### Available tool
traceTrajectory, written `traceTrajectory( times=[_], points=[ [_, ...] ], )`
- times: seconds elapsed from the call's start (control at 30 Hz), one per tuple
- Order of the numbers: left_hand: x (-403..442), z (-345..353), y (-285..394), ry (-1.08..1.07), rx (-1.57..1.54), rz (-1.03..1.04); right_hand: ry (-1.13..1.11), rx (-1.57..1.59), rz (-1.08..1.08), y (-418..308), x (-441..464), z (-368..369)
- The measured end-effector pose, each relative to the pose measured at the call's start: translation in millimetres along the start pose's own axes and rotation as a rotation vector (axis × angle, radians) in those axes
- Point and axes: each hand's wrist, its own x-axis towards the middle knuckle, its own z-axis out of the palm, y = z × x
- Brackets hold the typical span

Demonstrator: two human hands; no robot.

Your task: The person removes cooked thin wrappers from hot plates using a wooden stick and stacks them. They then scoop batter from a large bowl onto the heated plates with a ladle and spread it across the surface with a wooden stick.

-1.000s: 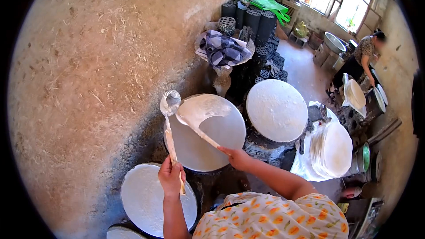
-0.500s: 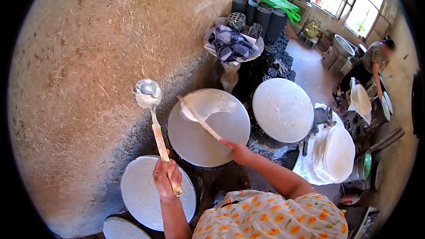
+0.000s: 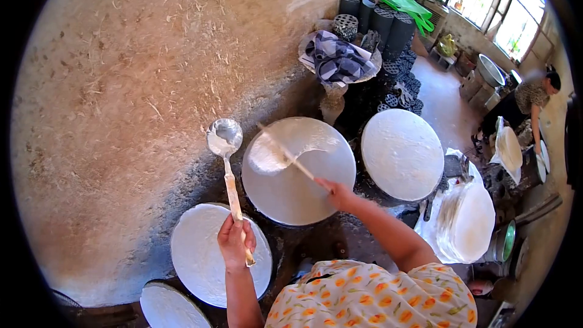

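My left hand (image 3: 235, 242) is closed round the wooden handle of a metal ladle (image 3: 224, 138), its bowl up near the wall and coated with white batter. My right hand (image 3: 336, 194) grips the end of a thin wooden spreader (image 3: 291, 159), which reaches over a round griddle (image 3: 285, 200). White batter (image 3: 265, 153) lies in a curved band on the upper part of that griddle; the lower part is bare grey. Below my left hand is a second round griddle (image 3: 206, 261) covered in white. A third white-covered one (image 3: 402, 155) stands to the right.
A stack of thin white rounds (image 3: 464, 222) lies on plastic at the right. Another white round (image 3: 173, 308) is at the bottom left. Black perforated cylinders (image 3: 381, 24) and a checked cloth (image 3: 337, 58) are behind. Another person (image 3: 528, 100) bends over griddles at the far right.
The ladle has swung up from beside the griddle and its bowl is now near the wall. The spreader has shifted over the batter. The view has turned, moving the background rightward.
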Motion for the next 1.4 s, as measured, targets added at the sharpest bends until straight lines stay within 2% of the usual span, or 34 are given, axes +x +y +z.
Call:
traceTrajectory(
  times=[0.07, 0.13, 0.17, 0.23, 0.27, 0.33, 0.37, 0.43, 0.47, 0.53, 0.57, 0.63, 0.73, 0.77, 0.8, 0.87, 0.9, 0.93, 1.0, 1.03, 1.1, 1.13, 1.2, 1.33, 1.4],
  points=[
    [-3, -2, 1, 0.016, 0.006, -0.002, -0.050, 0.027, -0.038, -3, -20, 6],
    [-6, -4, 2, 0.043, 0.040, 0.031, -0.153, -0.098, -0.204, -7, -43, -5],
    [-7, -5, 2, 0.052, 0.039, 0.033, -0.162, -0.098, -0.207, -13, -53, -14],
    [-9, -6, 2, 0.015, 0.046, 0.065, -0.312, -0.096, 0.228, -26, -66, -33],
    [-9, -5, 0, 0.026, 0.047, 0.069, -0.323, -0.097, 0.223, -20, -59, -36],
    [-10, -2, -4, 0.028, 0.031, 0.055, 0.031, -0.192, -0.136, -2, -34, -37],
    [-11, 1, -5, 0.028, 0.023, 0.052, 0.024, -0.183, -0.139, 2, -18, -36],
    [-14, 6, -8, 0.041, 0.013, 0.057, 0.058, -0.031, -0.008, -4, 14, -34],
    [-16, 7, -8, 0.047, 0.000, 0.059, 0.049, -0.024, -0.012, 1, 15, -32],
    [-22, 5, -7, 0.075, 0.026, 0.060, -0.162, -0.126, -0.192, 4, 13, -31],
    [-27, 5, -6, 0.103, 0.041, 0.061, -0.170, -0.122, -0.194, 7, 4, -38],
    [-34, 2, -5, 0.141, 0.057, 0.063, -0.430, -0.160, -0.026, -9, -25, -67],
    [-42, 2, -7, 0.147, 0.093, 0.081, -0.385, -0.060, 0.085, 3, -36, -89],
    [-42, 6, -8, 0.144, 0.087, 0.079, -0.270, -0.081, -0.017, 12, -30, -84],
    [-42, 10, -10, 0.140, 0.082, 0.075, -0.276, -0.077, -0.021, 5, -22, -81],
    [-44, 20, -12, 0.145, 0.087, 0.083, -0.153, -0.126, 0.003, -17, 0, -74],
    [-45, 24, -13, 0.156, 0.068, 0.075, -0.219, -0.003, -0.095, 5, 14, -65],
    [-47, 26, -12, 0.165, 0.052, 0.070, -0.223, 0.003, -0.102, 7, 12, -67],
    [-54, 23, -10, 0.181, 0.074, 0.078, -0.399, -0.177, -0.229, 12, 6, -75],
    [-58, 20, -11, 0.196, 0.088, 0.079, -0.407, -0.176, -0.233, 4, -3, -88],
    [-64, 15, -12, 0.182, 0.117, 0.097, -0.578, -0.237, 0.063, -20, -25, -120],
    [-68, 13, -13, 0.161, 0.148, 0.109, -0.587, -0.237, 0.062, -6, -21, -120],
    [-68, 19, -17, 0.185, 0.141, 0.093, -0.306, -0.182, -0.205, 30, -8, -109],
    [-68, 36, -25, 0.192, 0.050, 0.092, -0.307, -0.030, -0.061, 9, 9, -89],
    [-75, 35, -25, 0.216, 0.053, 0.098, -0.441, -0.191, -0.243, 11, 0, -101]
  ],
)
